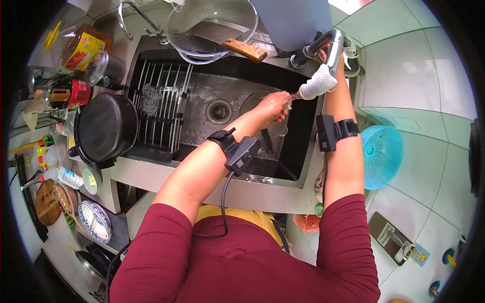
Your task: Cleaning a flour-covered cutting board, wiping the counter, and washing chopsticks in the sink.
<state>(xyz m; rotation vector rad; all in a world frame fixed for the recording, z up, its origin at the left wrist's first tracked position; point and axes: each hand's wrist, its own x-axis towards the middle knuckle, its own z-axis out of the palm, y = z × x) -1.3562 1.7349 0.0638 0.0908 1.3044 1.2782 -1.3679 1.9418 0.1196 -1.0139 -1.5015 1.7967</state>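
Note:
Water runs from the cloth-wrapped spout [318,82] of a chrome faucet [335,49] onto my left hand [275,106], which is over the right part of the dark sink [242,81]. Its fingers are curled; whether they hold anything I cannot tell. My right hand [325,53] is behind the faucet's bend, mostly hidden by it, so its grip cannot be made out. Below my left hand, a round transparent lid or dish [257,100] seems to lie in the sink, near a black slotted piece [267,141]. The drain [219,111] is to the left.
A metal roll-up rack [161,110] with a steel scourer [150,99] spans the sink's left side. A black pot [108,127] stands left of it. Behind the sink are a glass bowl [212,34] and a wooden handle [245,49]. A blue basket [382,157] is at right.

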